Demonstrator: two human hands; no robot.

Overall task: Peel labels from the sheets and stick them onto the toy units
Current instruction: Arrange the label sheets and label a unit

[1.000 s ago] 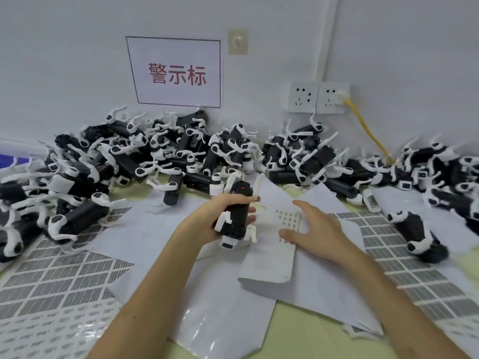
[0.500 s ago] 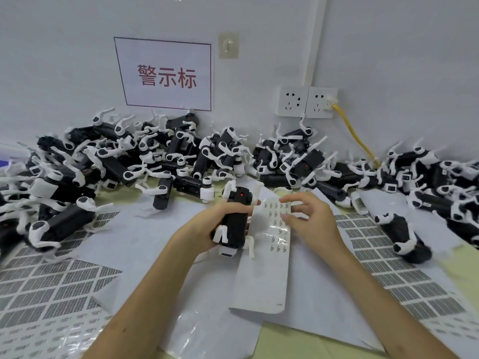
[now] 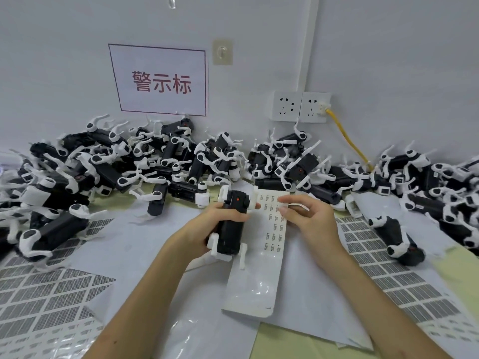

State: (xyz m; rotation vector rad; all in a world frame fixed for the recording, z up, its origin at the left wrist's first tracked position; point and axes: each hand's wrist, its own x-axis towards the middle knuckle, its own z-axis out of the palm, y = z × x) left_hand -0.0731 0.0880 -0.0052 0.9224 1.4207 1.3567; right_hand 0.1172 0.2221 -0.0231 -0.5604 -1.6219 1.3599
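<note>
My left hand (image 3: 220, 218) grips a black toy unit (image 3: 232, 226) with white legs, held upright over the middle of the table. Just right of it lies a long white label sheet (image 3: 261, 268) with small labels printed on its upper half. My right hand (image 3: 308, 216) is at the sheet's upper right, its fingertips curled and pinching at the sheet's top edge among the labels. Whether a label is lifted between the fingers cannot be made out.
A large pile of black-and-white toy units (image 3: 160, 161) runs along the wall from left to right. One toy unit (image 3: 396, 237) lies alone at the right. Printed label sheets (image 3: 39, 294) and blank backing sheets cover the table. A yellow cable (image 3: 347, 141) hangs from a wall socket.
My right hand rose from flat on the sheet to its top edge and curled its fingertips there. The left hand keeps holding the toy unit; the sheet now lies straighter.
</note>
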